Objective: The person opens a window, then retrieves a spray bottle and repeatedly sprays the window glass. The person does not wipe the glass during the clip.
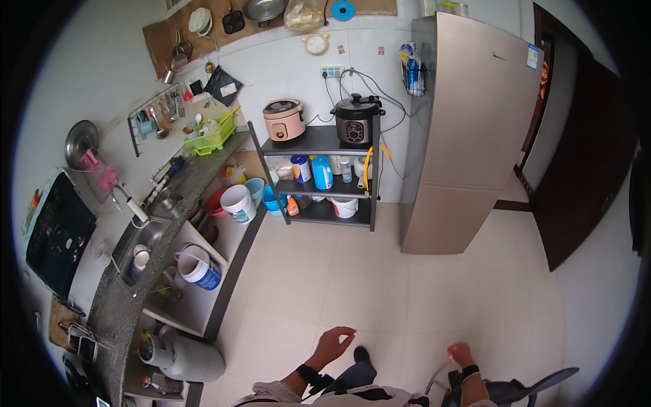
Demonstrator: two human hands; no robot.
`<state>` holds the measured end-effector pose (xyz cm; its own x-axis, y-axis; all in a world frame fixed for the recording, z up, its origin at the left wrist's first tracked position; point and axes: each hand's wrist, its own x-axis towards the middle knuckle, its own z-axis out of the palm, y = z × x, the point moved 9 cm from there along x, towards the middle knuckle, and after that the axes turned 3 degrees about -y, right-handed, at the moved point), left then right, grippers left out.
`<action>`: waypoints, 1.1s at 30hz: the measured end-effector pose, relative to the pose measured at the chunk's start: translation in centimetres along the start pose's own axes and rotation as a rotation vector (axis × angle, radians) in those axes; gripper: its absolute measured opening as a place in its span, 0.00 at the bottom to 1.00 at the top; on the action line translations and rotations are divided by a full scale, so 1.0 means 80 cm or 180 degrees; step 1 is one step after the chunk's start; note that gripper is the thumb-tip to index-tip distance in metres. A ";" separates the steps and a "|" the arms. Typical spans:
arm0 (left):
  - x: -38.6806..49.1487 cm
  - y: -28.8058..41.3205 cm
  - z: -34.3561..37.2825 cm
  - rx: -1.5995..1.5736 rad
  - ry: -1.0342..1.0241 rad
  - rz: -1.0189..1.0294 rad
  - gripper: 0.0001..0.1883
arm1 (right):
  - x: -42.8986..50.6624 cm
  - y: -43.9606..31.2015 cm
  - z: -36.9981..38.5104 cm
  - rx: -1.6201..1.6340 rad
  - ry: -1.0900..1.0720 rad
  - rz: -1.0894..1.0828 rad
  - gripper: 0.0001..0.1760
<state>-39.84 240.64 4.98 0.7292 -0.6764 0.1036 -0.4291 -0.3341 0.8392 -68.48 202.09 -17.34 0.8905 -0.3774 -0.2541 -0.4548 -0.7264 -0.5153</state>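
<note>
My left hand is held out over the tiled floor with its fingers curved and nothing visible in it; a black band circles the wrist. Lower right, my right hand hangs loosely curled beside a dark chair, and whether it holds anything is unclear. A black band is on that wrist too. One dark shoe shows between the hands. Further off, a black metal shelf rack carries a pink rice cooker and a dark electric pressure cooker.
Along the left runs a stone counter with a sink; white buckets and a grey gas cylinder stand beneath. A tall refrigerator is right of the rack. A dark door stands open at the right.
</note>
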 end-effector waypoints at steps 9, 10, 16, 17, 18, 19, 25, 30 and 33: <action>0.184 -0.002 -0.035 0.0026 0.0213 -0.0127 0.08 | 0.049 0.177 0.028 0.1874 -0.0834 0.2498 0.05; 0.200 -0.002 -0.042 0.0051 0.0192 -0.0146 0.07 | 0.073 0.185 0.021 0.1938 -0.0886 0.2531 0.05; 0.234 -0.081 -0.100 0.0377 0.0970 -0.0543 0.07 | 0.361 0.067 -0.038 -0.0330 -0.1621 0.0570 0.10; 0.236 -0.095 -0.115 0.0229 0.1257 -0.0543 0.06 | 0.409 0.000 -0.052 -0.1888 -0.1122 -0.1383 0.07; 0.239 -0.104 -0.131 0.0287 0.1414 -0.0654 0.06 | 0.457 -0.044 -0.059 -0.2136 -0.0797 -0.1847 0.08; 0.239 -0.117 -0.143 0.0319 0.1569 -0.0932 0.06 | 0.516 -0.067 -0.072 -0.1501 -0.0801 -0.1459 0.10; 0.213 -0.146 -0.196 0.0399 0.2629 -0.1575 0.05 | 0.730 -0.389 -0.082 -0.0201 -0.0897 -0.1620 0.16; 0.176 -0.203 -0.213 0.0314 0.3043 -0.2266 0.05 | 0.826 -0.576 0.003 0.0002 -0.1339 -0.2170 0.13; 0.147 -0.259 -0.232 0.0137 0.3275 -0.2721 0.05 | 0.878 -0.649 0.076 0.0020 -0.1540 -0.2201 0.12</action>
<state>-12.46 251.80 -1.29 0.8344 0.5463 -0.0738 0.3578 -0.4348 0.8264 17.75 216.78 -13.39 0.8752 0.4398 -0.2016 0.1931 -0.6996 -0.6879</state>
